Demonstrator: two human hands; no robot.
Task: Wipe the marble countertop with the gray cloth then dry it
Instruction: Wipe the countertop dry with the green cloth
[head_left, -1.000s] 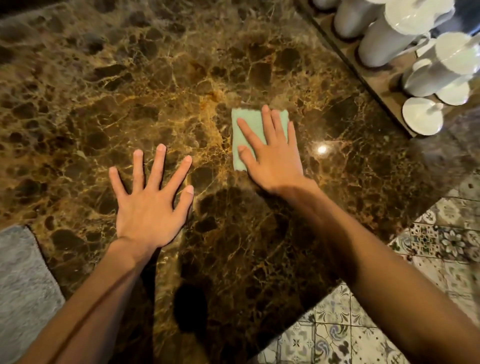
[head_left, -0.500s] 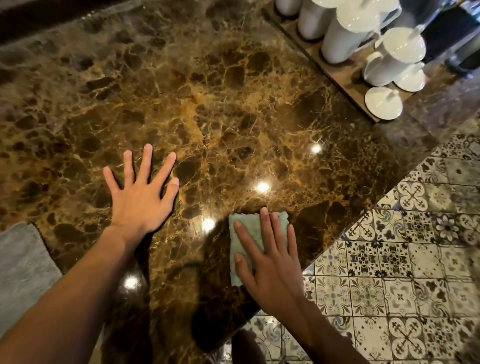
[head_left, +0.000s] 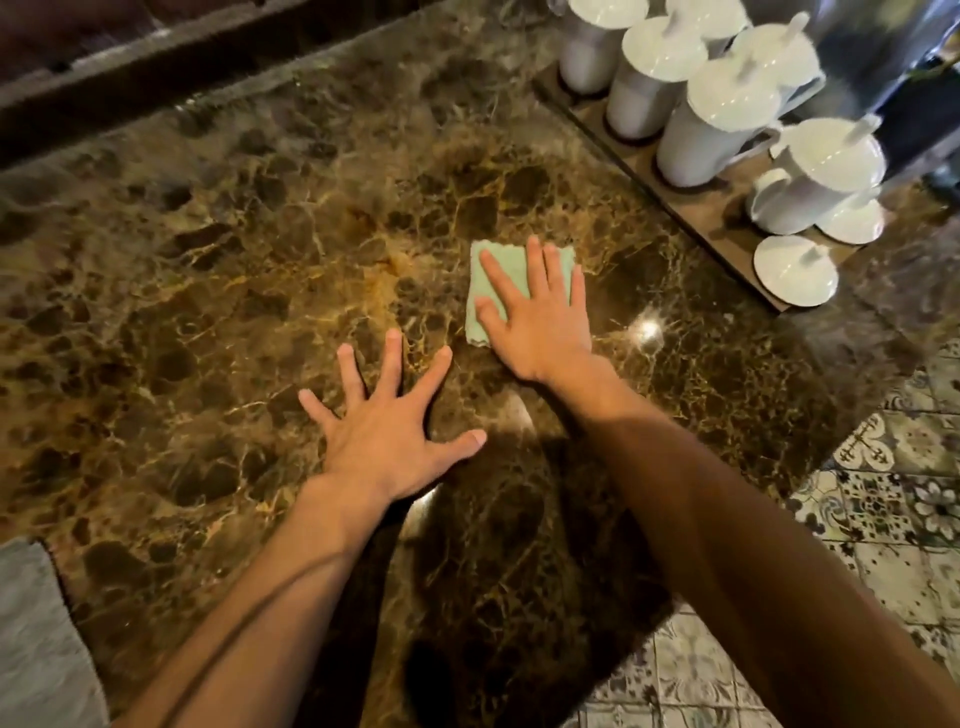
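Observation:
My right hand (head_left: 540, 327) lies flat on a small folded pale green cloth (head_left: 511, 262) and presses it onto the glossy brown marble countertop (head_left: 208, 312), about mid-counter. Most of the cloth is covered by the palm and fingers. Just to its near left, my left hand (head_left: 389, 441) rests flat on the bare marble with fingers spread and holds nothing. A gray cloth (head_left: 36, 639) lies at the counter's near left corner, apart from both hands.
A wooden tray (head_left: 717, 218) with several white lidded jugs (head_left: 717, 124) stands at the far right, a loose white lid (head_left: 795, 270) at its near end. The counter's right edge drops to a patterned tile floor (head_left: 883, 519). A dark ledge runs along the back.
My right hand has slid the green cloth from near the front edge away from me to the middle of the counter. My left hand stays planted on the marble.

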